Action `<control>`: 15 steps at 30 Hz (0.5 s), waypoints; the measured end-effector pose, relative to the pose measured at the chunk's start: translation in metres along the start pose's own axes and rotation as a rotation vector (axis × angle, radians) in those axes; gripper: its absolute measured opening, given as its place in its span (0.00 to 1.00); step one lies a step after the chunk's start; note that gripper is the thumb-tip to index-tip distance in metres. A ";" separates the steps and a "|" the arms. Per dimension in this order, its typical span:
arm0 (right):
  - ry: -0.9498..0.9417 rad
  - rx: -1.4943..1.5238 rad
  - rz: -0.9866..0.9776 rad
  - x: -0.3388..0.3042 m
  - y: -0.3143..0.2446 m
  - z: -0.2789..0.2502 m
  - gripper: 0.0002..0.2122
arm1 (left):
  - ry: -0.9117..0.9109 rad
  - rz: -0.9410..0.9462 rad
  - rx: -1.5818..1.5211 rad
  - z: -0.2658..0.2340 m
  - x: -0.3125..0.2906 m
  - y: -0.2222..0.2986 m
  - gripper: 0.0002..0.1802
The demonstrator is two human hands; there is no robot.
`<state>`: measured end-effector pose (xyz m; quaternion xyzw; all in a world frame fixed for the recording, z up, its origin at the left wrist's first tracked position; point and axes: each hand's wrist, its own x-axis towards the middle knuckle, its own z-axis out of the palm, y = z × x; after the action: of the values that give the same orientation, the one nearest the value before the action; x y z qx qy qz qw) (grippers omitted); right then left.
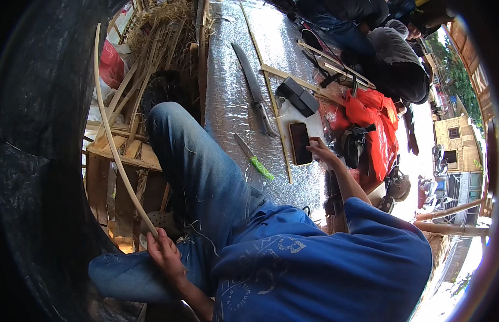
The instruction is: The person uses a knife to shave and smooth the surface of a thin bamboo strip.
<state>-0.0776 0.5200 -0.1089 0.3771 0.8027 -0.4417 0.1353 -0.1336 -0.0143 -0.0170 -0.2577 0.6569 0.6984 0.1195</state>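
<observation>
My left hand [164,255] is closed around the lower end of a long, thin, pale bamboo strip [117,157] by my bent leg. The strip rises in a gentle curve toward the upper left. My right hand [323,153] has its fingers at the right edge of a smartphone [300,143], which has a dark screen and lies on a silvery foil-like surface [222,102]. Left of the phone lie a large knife [249,75] with a dark handle and a small knife with a green handle [261,168]. A narrow strip [268,86] runs between the large knife and the phone.
A black case [298,96] sits just beyond the phone, with a red plastic bag [373,121] to its right. Straw [163,24] and wooden slats [134,155] are at the left. Another person [397,59] is at the upper right.
</observation>
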 end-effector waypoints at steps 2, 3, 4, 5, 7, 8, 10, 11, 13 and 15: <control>0.077 -0.023 0.057 -0.005 -0.007 0.006 0.26 | -0.005 0.002 -0.008 -0.002 -0.002 0.001 0.08; 0.314 -0.260 -0.054 -0.003 -0.001 0.015 0.25 | -0.006 -0.002 -0.021 0.000 -0.003 0.003 0.08; 0.555 -0.496 -0.163 0.000 0.004 0.027 0.24 | -0.010 -0.005 -0.035 0.001 -0.003 0.004 0.08; 0.621 -0.468 -0.263 -0.013 -0.029 0.046 0.22 | 0.024 -0.025 -0.029 0.000 -0.005 0.005 0.09; 0.452 -0.206 -0.407 -0.031 -0.070 0.079 0.21 | 0.024 -0.035 -0.107 -0.003 -0.007 0.004 0.10; 0.383 -0.385 -0.484 -0.045 -0.091 0.094 0.22 | 0.037 -0.062 -0.173 -0.005 -0.008 0.003 0.11; 0.187 -0.466 -0.557 -0.059 -0.098 0.121 0.25 | 0.015 -0.079 -0.235 -0.008 -0.008 0.007 0.12; 0.117 -0.507 -0.535 -0.064 -0.097 0.131 0.26 | -0.020 -0.125 -0.316 -0.010 -0.008 0.009 0.12; 0.166 -0.543 -0.610 -0.065 -0.078 0.148 0.23 | -0.074 -0.164 -0.456 -0.009 -0.010 0.014 0.13; 0.180 -0.580 -0.623 -0.062 -0.071 0.149 0.23 | -0.111 -0.155 -0.498 -0.009 -0.012 0.012 0.13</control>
<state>-0.1037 0.3462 -0.1168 0.1002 0.9777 -0.1829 0.0254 -0.1278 -0.0223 -0.0007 -0.2899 0.4357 0.8404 0.1413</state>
